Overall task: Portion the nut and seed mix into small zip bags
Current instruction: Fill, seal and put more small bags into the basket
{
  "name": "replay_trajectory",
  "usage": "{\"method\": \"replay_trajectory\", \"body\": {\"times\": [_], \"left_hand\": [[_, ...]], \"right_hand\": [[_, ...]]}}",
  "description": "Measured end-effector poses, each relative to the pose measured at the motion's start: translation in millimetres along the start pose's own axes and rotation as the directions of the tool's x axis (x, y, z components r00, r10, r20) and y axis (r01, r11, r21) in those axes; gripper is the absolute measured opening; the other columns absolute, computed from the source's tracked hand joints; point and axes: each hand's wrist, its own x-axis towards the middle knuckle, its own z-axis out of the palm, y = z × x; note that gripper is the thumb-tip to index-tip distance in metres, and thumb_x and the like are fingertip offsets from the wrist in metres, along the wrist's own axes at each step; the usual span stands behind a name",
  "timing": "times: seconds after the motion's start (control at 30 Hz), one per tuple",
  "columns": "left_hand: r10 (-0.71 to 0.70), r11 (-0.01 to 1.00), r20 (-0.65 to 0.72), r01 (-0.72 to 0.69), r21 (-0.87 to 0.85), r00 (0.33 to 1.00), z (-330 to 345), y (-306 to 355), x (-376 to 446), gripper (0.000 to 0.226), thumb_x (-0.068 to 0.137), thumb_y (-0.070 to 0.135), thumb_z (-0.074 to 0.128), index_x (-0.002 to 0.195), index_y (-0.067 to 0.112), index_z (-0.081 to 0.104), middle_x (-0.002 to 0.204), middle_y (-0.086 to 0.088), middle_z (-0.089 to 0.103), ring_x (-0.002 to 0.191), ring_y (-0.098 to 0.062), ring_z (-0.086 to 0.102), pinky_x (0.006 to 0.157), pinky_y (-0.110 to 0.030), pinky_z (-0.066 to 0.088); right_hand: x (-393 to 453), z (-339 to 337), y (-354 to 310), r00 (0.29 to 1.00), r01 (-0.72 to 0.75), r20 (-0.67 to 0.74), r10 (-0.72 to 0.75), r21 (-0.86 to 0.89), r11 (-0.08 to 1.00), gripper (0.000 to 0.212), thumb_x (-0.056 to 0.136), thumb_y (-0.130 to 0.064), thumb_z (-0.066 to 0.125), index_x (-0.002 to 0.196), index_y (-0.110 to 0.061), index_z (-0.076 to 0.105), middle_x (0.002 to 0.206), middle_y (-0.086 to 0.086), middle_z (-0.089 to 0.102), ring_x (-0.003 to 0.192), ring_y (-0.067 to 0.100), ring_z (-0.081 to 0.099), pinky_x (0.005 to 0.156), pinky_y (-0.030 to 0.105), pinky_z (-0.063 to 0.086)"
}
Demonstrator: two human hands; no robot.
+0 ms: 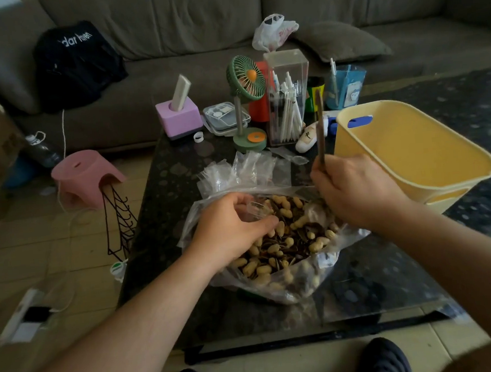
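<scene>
Head view: dark glass desk (pixel 164 210), sofa (pixel 196 19) behind its far edge.

Big clear bag (pixel 327 270) lies open near the desk's near edge, middle, full of nut and seed mix (pixel 275 248) — peanuts in shell plus dark seeds.

Left hand (pixel 233 230) is down in the bag's left side, fingers curled onto the mix, pinching a small clear zip bag (pixel 255 210) at the fingertips. Zip bag mouth sits just above the nuts.

Right hand (pixel 353 190) hovers over the bag's right side, fist clamped round a thin brown stick handle (pixel 320 127) that points up. Lower end is hidden behind the hand; can't tell what tool it is.

Pile of empty zip bags (pixel 237 171) just beyond the big bag, toward desk centre.

Yellow plastic basket (pixel 404 132) at the desk's right edge, just beside the right hand.

Far edge clutter: pink block holder (pixel 178 117), green desk fan (pixel 245 83), clear box of pens (pixel 287 100), blue cup (pixel 346 85).

Floor left of the desk: pink stool (pixel 84 175), black wire rack (pixel 118 222). Black bag (pixel 76 64) on the sofa.
</scene>
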Motion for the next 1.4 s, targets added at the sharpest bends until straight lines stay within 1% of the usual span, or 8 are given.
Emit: {"method": "replay_trajectory", "body": {"times": [0.2, 0.43, 0.57, 0.77, 0.9, 1.03, 1.17, 1.4], "left_hand": [[-0.006, 1.0, 0.006, 0.006, 0.007, 1.0, 1.4, -0.3, -0.3, 0.054, 0.073, 0.056, 0.091, 0.116, 0.038, 0.064, 0.103, 0.02, 0.072, 0.095, 0.006, 0.067, 0.078, -0.019, 0.053], [-0.052, 0.996, 0.017, 0.053, -0.069, 0.998, 7.4, -0.6, 0.6, 0.053, 0.072, 0.057, 0.091, 0.113, 0.042, 0.061, 0.103, 0.018, 0.074, 0.098, 0.004, 0.068, 0.085, -0.024, 0.054], [-0.074, 0.988, 0.025, 0.076, -0.138, 0.997, 6.7, -0.7, 1.0, 0.044, 0.073, 0.049, 0.093, 0.105, 0.039, 0.064, 0.101, 0.015, 0.075, 0.095, 0.002, 0.069, 0.078, -0.02, 0.052], [-0.07, 0.957, 0.087, 0.091, -0.277, 0.994, 5.3, -4.8, 2.1, 0.045, 0.076, 0.04, 0.093, 0.113, 0.032, 0.069, 0.104, 0.013, 0.079, 0.099, 0.002, 0.073, 0.087, -0.024, 0.056], [-0.054, 0.912, 0.125, 0.1, -0.398, 0.991, 0.4, -0.3, -0.1, 0.044, 0.08, 0.032, 0.091, 0.119, 0.023, 0.073, 0.11, 0.008, 0.081, 0.11, -0.01, 0.074, 0.105, -0.041, 0.056], [-0.039, 0.898, 0.117, 0.086, -0.432, 0.992, -8.9, -1.0, 3.1, 0.045, 0.08, 0.033, 0.092, 0.12, 0.023, 0.073, 0.109, 0.001, 0.081, 0.107, -0.021, 0.075, 0.104, -0.055, 0.056], [-0.031, 0.981, 0.032, 0.037, -0.193, 0.999, -17.1, -5.3, 5.5, 0.057, 0.076, 0.045, 0.093, 0.126, 0.029, 0.069, 0.106, 0.014, 0.079, 0.098, -0.001, 0.075, 0.083, -0.027, 0.062], [-0.096, 0.989, 0.058, 0.101, -0.108, 0.994, -15.9, -6.1, 5.9, 0.06, 0.075, 0.047, 0.093, 0.127, 0.03, 0.068, 0.109, 0.014, 0.074, 0.105, -0.003, 0.069, 0.093, -0.03, 0.056]], "right_hand": [[-8.3, -0.2, -23.7, 0.987, 0.061, 0.148, -0.063, 0.015, 0.998, 0.034, 0.105, -0.033, 0.043, 0.073, -0.023, 0.05, 0.059, -0.006, 0.053, 0.05, 0.014, 0.053, 0.051, 0.041, 0.048], [-17.6, 29.8, -34.1, 0.996, 0.085, -0.031, -0.082, 0.114, 0.99, 0.031, 0.106, -0.028, 0.054, 0.076, -0.022, 0.049, 0.057, -0.008, 0.049, 0.047, 0.013, 0.049, 0.047, 0.041, 0.043], [-13.7, 31.3, -27.5, 0.996, -0.093, 0.038, 0.087, 0.251, 0.963, 0.023, 0.108, -0.031, 0.051, 0.09, -0.02, 0.061, 0.066, -0.005, 0.063, 0.056, 0.011, 0.062, 0.058, 0.039, 0.053], [-12.1, 20.7, -22.3, 0.894, -0.442, 0.275, 0.352, 0.432, 0.786, 0.018, 0.109, -0.031, 0.05, 0.101, -0.023, 0.065, 0.084, 0.003, 0.073, 0.063, 0.01, 0.073, 0.071, 0.037, 0.064], [-11.4, 20.1, -13.3, 0.832, -0.554, 0.318, 0.455, 0.529, 0.642, 0.02, 0.109, -0.026, 0.052, 0.099, -0.017, 0.066, 0.083, 0.009, 0.074, 0.072, 0.025, 0.076, 0.075, 0.046, 0.065], [-10.7, 18.5, -7.3, 0.799, -0.59, 0.335, 0.499, 0.594, 0.547, 0.022, 0.109, -0.024, 0.05, 0.099, -0.011, 0.065, 0.082, 0.015, 0.073, 0.066, 0.025, 0.073, 0.073, 0.046, 0.062], [-10.3, 12.7, -4.3, 0.814, -0.569, 0.279, 0.509, 0.557, 0.605, 0.023, 0.109, -0.025, 0.051, 0.094, -0.016, 0.066, 0.08, 0.015, 0.074, 0.072, 0.032, 0.074, 0.073, 0.049, 0.062], [-18.1, 3.5, -24.0, 0.917, -0.367, 0.285, 0.278, 0.332, 0.869, 0.023, 0.108, -0.034, 0.051, 0.092, -0.026, 0.065, 0.075, -0.002, 0.07, 0.066, 0.009, 0.067, 0.073, 0.04, 0.06]]}}
